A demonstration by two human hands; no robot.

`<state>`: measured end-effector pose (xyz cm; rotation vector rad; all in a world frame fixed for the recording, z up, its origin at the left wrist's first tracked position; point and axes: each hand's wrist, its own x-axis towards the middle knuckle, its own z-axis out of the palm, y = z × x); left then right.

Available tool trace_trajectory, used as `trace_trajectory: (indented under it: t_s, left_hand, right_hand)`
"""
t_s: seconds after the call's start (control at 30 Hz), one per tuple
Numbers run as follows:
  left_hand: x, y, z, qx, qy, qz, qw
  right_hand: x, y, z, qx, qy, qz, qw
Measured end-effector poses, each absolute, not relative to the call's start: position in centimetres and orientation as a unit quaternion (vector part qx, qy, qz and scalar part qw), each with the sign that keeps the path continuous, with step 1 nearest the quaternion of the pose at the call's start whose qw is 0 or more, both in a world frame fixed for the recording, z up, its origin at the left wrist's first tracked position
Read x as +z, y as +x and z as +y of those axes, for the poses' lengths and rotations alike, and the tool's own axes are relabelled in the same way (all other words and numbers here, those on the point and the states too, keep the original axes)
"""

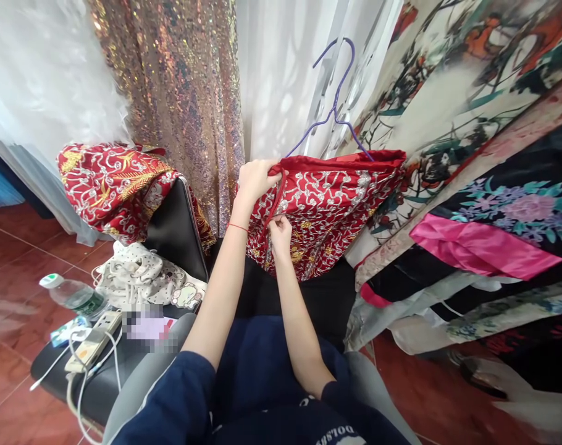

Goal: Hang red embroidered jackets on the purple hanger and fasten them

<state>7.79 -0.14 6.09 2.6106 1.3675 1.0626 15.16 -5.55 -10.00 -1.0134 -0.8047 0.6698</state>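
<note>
A red skirt-like garment (325,207) with silver and gold embroidery hangs in front of me from a purple wire hanger (335,114). At its upper left edge, my left hand (259,178) is closed on the red waistband. A thin red cord (281,191) drops from beside that hand down the front of the cloth. Lower and slightly to the right, my right hand (280,232) pinches the cord, with thumb and fingertips together. The cloth behind both hands is partly hidden by them.
Left, another red embroidered garment (118,185) drapes over a black chair back (176,225). A water bottle (77,293), white dotted cloth (137,275) and power strip (96,340) with cables lie on a black seat. Floral garments (507,228) hang at right; a sequined curtain (179,93) hangs behind.
</note>
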Motion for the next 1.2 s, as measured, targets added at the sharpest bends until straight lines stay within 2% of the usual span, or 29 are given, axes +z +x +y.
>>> trace_trajectory:
  t_s: [0.2,0.33,0.53,0.7,1.0,1.1,1.2]
  left_hand:
    - [6.0,7.9,-0.3,0.341,0.831,0.439,-0.003]
    - [6.0,8.0,-0.3,0.344,0.829,0.441,-0.01]
    - [6.1,8.0,-0.3,0.343,0.829,0.441,-0.014]
    - [6.1,7.9,-0.3,0.346,0.829,0.438,-0.01]
    - [5.5,8.3,0.7,0.37,0.82,0.437,0.008]
    - [5.1,8.3,1.6,0.41,0.812,0.416,0.01]
    - [3.1,7.7,1.6,0.508,0.786,0.352,0.011]
  right_hand:
    - [-8.7,15.4,-6.8,0.298,-0.446,-0.368,0.76]
    - [-7.4,15.8,-8.2,0.307,-0.469,-0.397,0.727]
    - [-5.7,15.4,-9.7,0.166,-0.563,-0.432,0.684]
    - [-5.8,15.3,-9.2,0.249,-0.485,-0.429,0.72]
    - [-6.3,15.4,-8.9,0.248,-0.454,-0.422,0.744]
    - [-6.9,15.7,-8.3,0.312,-0.454,-0.408,0.728]
    - [-7.5,15.5,-7.6,0.386,-0.45,-0.38,0.71]
